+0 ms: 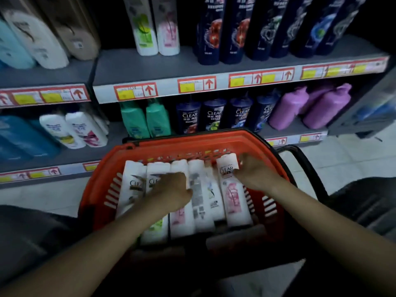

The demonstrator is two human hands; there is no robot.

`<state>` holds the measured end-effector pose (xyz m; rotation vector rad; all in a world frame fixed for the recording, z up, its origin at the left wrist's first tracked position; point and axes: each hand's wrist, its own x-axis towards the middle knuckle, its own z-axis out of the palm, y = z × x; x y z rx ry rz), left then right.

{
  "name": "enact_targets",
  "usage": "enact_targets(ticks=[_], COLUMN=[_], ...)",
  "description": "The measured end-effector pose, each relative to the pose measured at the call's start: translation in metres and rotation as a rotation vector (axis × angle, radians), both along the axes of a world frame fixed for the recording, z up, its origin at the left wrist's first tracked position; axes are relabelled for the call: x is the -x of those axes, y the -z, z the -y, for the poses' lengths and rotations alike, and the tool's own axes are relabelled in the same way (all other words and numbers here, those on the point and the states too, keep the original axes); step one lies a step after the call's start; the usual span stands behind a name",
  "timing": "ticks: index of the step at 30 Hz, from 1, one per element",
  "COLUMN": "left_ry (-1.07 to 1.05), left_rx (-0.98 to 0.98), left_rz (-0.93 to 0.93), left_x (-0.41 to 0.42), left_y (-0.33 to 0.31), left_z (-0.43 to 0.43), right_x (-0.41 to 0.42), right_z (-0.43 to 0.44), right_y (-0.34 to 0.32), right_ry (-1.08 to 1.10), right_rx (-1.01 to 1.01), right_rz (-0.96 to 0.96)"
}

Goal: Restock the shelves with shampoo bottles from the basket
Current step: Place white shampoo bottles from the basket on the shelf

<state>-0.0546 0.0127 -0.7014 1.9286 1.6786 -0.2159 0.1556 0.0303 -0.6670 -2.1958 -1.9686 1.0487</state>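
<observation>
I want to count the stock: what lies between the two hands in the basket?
In the head view, two white bottles lie side by side between the left hand and the right hand, one showing its back label.

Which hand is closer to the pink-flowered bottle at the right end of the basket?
Right. The right hand touches the pink-flowered bottle near its cap; the left hand rests on bottles further left.

Shop: price-tagged shelves (pixel 214 67) (shampoo rows), basket (pixel 192 142).

Red-yellow price tags (pixel 135 91) on shelf edges — pale tiled floor (pixel 342 159).
</observation>
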Motion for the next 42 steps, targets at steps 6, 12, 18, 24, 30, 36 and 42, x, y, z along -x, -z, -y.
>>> enact_targets(ticks=[6, 12, 18, 24, 30, 36, 42], left_ry=[-0.157, -0.477, -0.432, -0.683, -0.889, -0.846, -0.828], left_rx=[-0.064, -0.226, 0.072, 0.226, 0.543, 0.633, 0.57], left_rz=[-0.031, -0.061, -0.047, 0.173, 0.49, 0.71, 0.935], left_x=[-0.001, 0.047, 0.044, 0.044, 0.049, 0.041, 0.041], left_y=[0.026, 0.002, 0.021, 0.027, 0.019, 0.022, 0.01], left_z=[0.019, -0.004, 0.017, 0.009, 0.002, 0.008, 0.005], right_x=[-0.011, -0.01, 0.011, 0.032, 0.03, 0.035, 0.041], right_z=[0.023, 0.023, 0.021, 0.024, 0.023, 0.026, 0.025], right_y=[0.054, 0.076, 0.074, 0.072, 0.071, 0.068, 0.052], right_ry=[0.305, 0.327, 0.476, 0.475, 0.441, 0.432, 0.418], right_rx=[0.191, 0.206, 0.292, 0.465, 0.475, 0.46, 0.449], right_rz=[-0.318, -0.292, -0.579, -0.831, -0.871, -0.899, -0.958])
